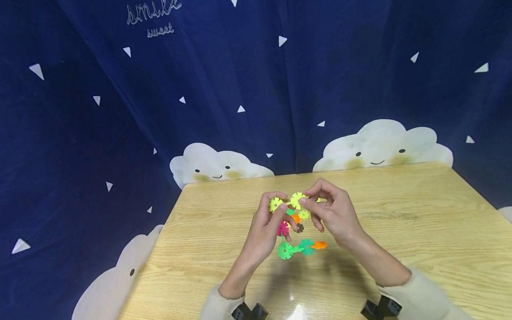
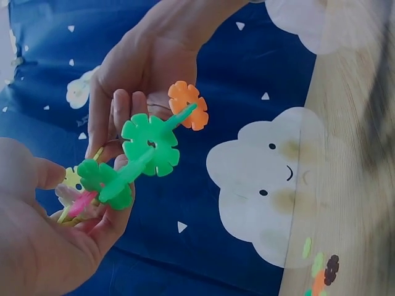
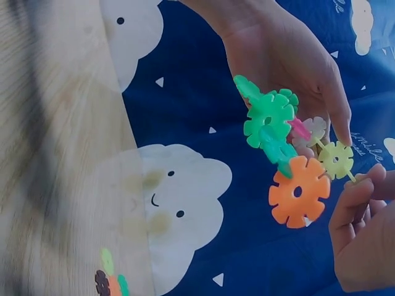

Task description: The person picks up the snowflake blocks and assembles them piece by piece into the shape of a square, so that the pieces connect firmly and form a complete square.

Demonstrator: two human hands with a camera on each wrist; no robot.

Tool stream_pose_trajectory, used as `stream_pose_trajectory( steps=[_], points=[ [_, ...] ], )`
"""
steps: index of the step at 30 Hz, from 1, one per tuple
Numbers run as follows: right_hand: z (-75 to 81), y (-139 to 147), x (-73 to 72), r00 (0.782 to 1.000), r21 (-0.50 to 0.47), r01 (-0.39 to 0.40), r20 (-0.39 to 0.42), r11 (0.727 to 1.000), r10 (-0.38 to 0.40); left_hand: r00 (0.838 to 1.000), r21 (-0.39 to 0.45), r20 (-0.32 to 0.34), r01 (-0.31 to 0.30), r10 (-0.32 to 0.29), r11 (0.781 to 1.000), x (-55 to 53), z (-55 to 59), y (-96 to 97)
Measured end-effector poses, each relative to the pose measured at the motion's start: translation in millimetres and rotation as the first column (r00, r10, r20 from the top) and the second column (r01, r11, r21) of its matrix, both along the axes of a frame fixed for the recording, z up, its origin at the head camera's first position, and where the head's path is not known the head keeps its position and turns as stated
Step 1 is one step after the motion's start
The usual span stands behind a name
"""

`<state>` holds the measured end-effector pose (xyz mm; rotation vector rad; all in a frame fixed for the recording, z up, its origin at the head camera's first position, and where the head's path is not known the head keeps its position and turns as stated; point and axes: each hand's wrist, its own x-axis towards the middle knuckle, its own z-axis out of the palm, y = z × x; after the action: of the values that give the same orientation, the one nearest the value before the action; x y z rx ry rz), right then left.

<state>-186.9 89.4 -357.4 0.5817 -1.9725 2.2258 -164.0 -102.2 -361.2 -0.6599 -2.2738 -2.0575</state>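
My left hand (image 1: 260, 229) holds a linked chain of notched plastic flower discs, with a yellow disc (image 1: 275, 205) between thumb and fingers. From this hand hang a pink disc (image 1: 282, 228), a bright green disc (image 1: 285, 250), a teal disc (image 1: 307, 247) and an orange disc (image 1: 319, 245) at the free end. My right hand (image 1: 336, 213) pinches another yellow disc (image 1: 298, 200) by thumb and finger, close beside the first. In the right wrist view, a pale yellow disc (image 3: 336, 160) sits at the right fingertips, and a whitish disc (image 3: 310, 131) shows behind the pink one.
Several loose discs lie on the wooden table (image 1: 400, 231) beyond the hands, among them an orange one (image 1: 296, 218), a yellow-green one (image 1: 304, 214) and a dark brown one (image 1: 300, 228). A dark blue curtain (image 1: 256, 80) with white clouds hangs behind the table.
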Motion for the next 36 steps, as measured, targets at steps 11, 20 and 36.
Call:
stream_pose_trajectory(
  steps=[11,20,36],
  points=[
    [-2.5,-2,1.2,0.999,-0.047,-0.039,-0.023,0.998,0.038,1.000,-0.018,-0.026,-0.005,0.005,1.000,2.7,-2.2,4.2],
    [-1.6,-1,1.2,0.999,-0.040,-0.040,-0.029,0.998,0.039,1.000,-0.013,-0.020,-0.011,0.011,1.000,2.6,-3.5,7.6],
    [1.7,-2,-3.2,0.997,0.096,-0.081,0.022,0.992,0.079,0.980,-0.110,-0.158,-0.142,0.124,0.984,2.3,-5.2,-1.6]
  ],
)
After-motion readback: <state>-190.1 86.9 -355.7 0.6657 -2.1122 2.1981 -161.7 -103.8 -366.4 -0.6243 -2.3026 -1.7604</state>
